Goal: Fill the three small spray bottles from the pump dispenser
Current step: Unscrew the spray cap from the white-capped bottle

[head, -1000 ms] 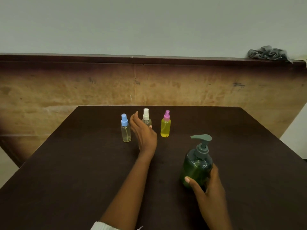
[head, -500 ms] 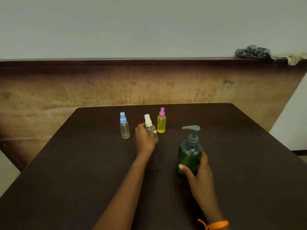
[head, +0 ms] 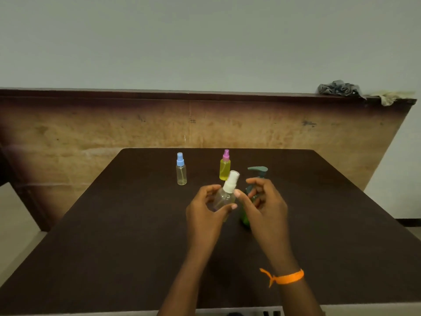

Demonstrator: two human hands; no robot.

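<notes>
White-capped bottle held up between both hands

Head view: left hand [head: 205, 213] grips the white-capped bottle [head: 225, 195] by its clear body, thumb in front and fingers curled behind, pinching it off the table [head: 114, 247]. The bottle tilts, its cap leaning up and to the right, clear of the palm. Right hand [head: 264, 206] sits just beside it, fingers loosely spread and curved, one fingertip touching the bottle at the neck below the cap; it grips nothing firmly that I can tell. An orange band [head: 284, 278] circles the right wrist. The green dispenser [head: 257, 171] stands on the table right behind the right hand, mostly hidden, its pump head showing above the fingers. The blue-capped bottle [head: 181, 169] and the pink-capped bottle [head: 225, 166] stand upright farther back, well apart from each other.
</notes>
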